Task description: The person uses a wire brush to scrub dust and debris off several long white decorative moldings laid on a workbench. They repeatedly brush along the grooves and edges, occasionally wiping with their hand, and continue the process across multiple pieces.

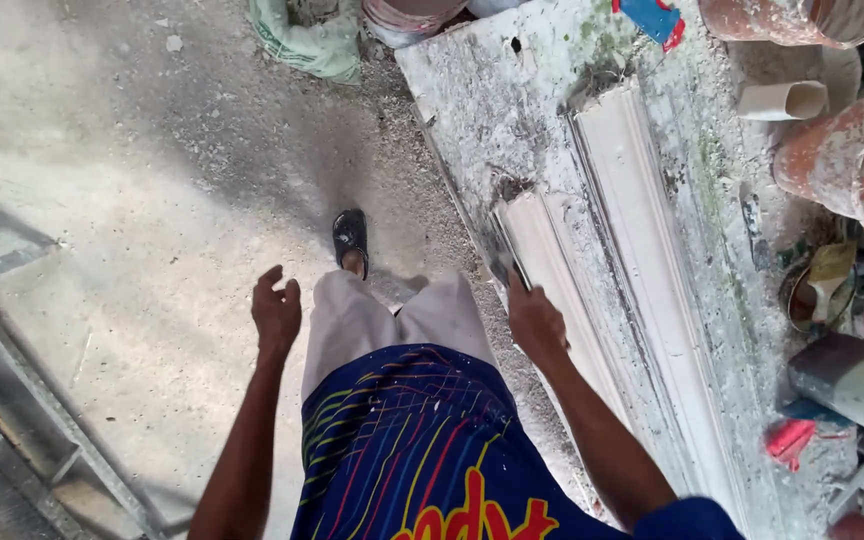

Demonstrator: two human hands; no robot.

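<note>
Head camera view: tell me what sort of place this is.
Probably a plaster moulding workshop or a building site. Long white cornice mouldings lie on a plaster-crusted workbench, plaster-smeared buckets stand at its far side, and the concrete floor is dusty. The right hand holds a flat scraper at a moulding.

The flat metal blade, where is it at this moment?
In the head view, the flat metal blade is in the right hand, at the near end of the white plaster moulding on the dusty workbench, right of centre.
</note>
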